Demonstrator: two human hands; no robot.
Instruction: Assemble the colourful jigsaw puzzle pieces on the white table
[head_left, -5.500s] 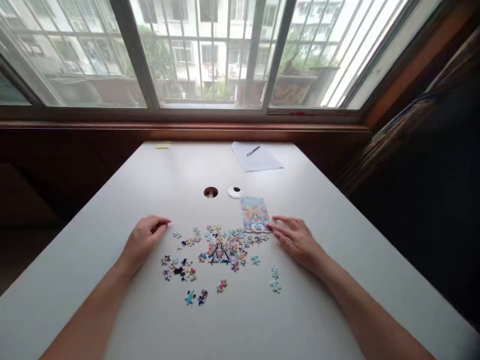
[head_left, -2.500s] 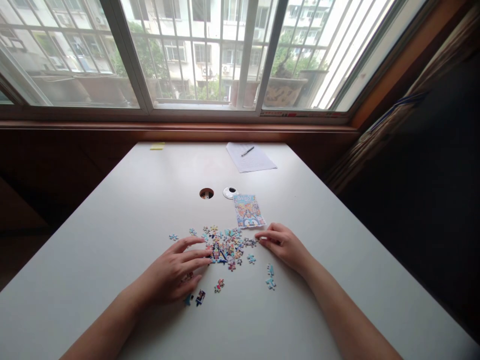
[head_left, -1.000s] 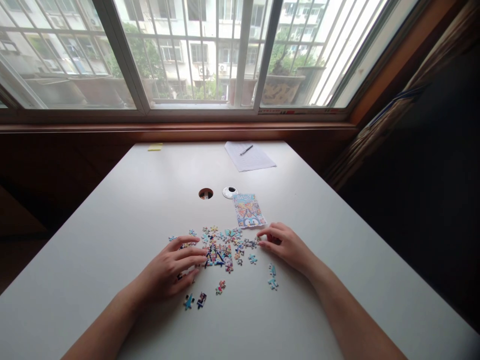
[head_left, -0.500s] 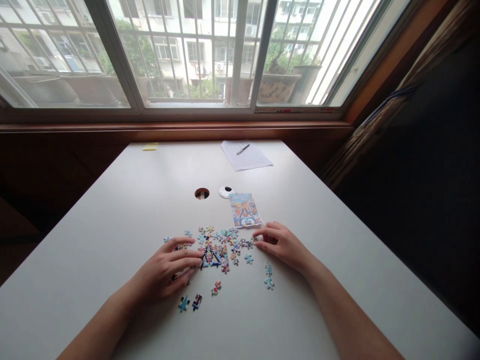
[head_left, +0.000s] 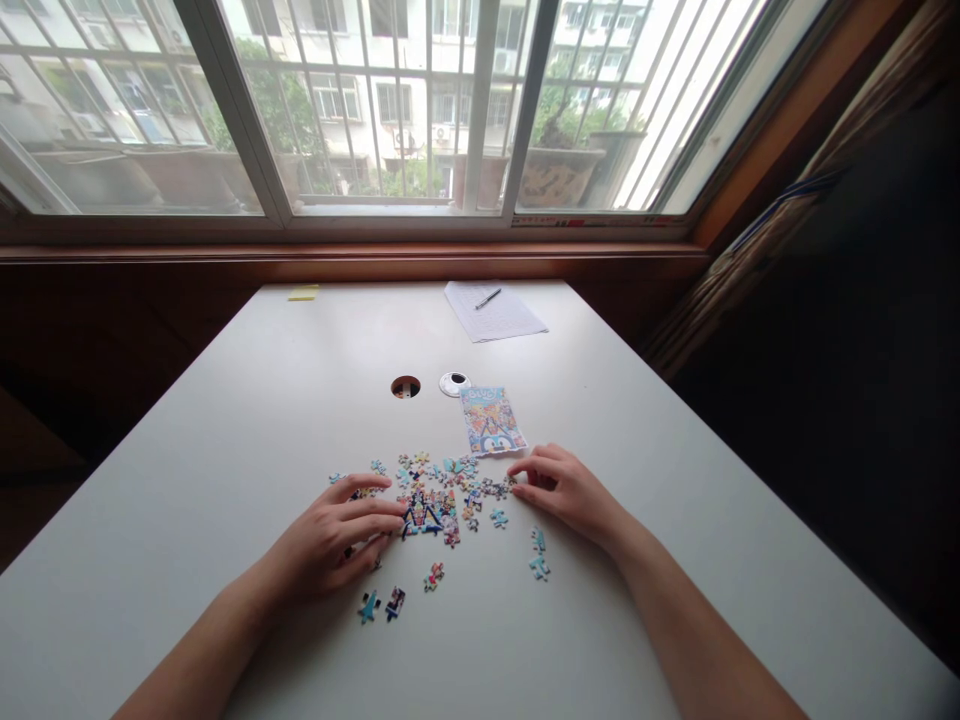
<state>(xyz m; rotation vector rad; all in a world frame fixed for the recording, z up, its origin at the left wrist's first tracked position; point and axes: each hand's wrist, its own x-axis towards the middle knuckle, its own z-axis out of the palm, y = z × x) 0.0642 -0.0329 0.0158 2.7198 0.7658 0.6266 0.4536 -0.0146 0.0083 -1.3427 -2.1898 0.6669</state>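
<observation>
Table (head_left: 247,420), white. Along far edge: yellow slip (head_left: 303,293), left; sheets of paper (head_left: 506,320), right. Mid-table: round hole (head_left: 406,387); round cover (head_left: 450,388) just beside; illustrated card (head_left: 491,422), touching or overlapping cover. Nearer: partly joined puzzle section (head_left: 431,512); loose jigsaw pieces (head_left: 454,467), scattered around; two light-blue pieces (head_left: 539,568), apart at right.

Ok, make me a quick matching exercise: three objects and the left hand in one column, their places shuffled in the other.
1. Pen
2. Yellow slip
3. Picture card
4. Left hand

A. Beside the round cover
B. At the left edge of the assembled puzzle section
C. On the white paper
D. Near the far left corner of the table

Pairs: 1-C, 2-D, 3-A, 4-B
</observation>
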